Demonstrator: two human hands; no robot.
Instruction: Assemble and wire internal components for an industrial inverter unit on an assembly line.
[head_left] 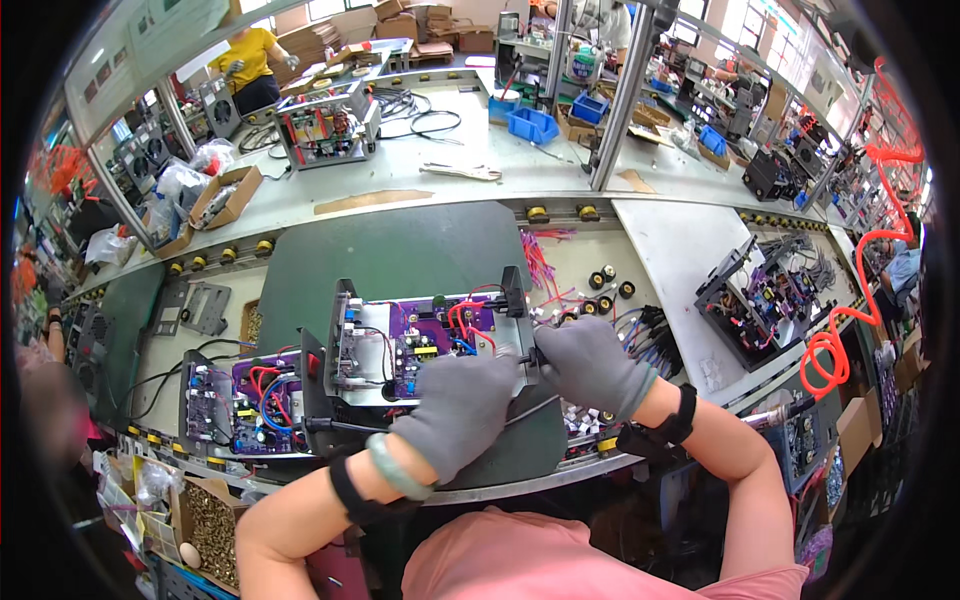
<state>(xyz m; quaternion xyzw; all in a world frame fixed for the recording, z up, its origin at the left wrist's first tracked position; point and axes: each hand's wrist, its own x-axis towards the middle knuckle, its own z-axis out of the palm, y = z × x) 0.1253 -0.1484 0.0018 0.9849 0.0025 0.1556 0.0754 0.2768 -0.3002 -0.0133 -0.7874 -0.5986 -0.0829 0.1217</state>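
Observation:
In front of me an open metal chassis [363, 398] holds a purple circuit board [405, 322] with red and blue wires. Both my hands wear grey gloves and meet at its black right end panel [516, 290]. My left hand [462, 412] is closed, its fingertips at the panel's lower edge. Closed as well, my right hand [598, 368] presses its fingers against the panel's outer side. What each holds is hidden, though a small dark part shows between them. A black cable [345, 426] runs beneath my left hand. Left of it sits a second chassis with a purple board [262, 390].
Black round parts [600, 300] and pink wires [540, 265] lie on the right. Farther right, another open unit [765, 300] rests on a white board [665, 260]. A red coiled hose [828, 355] hangs at the right. A person in yellow [250, 65] stands across the bench.

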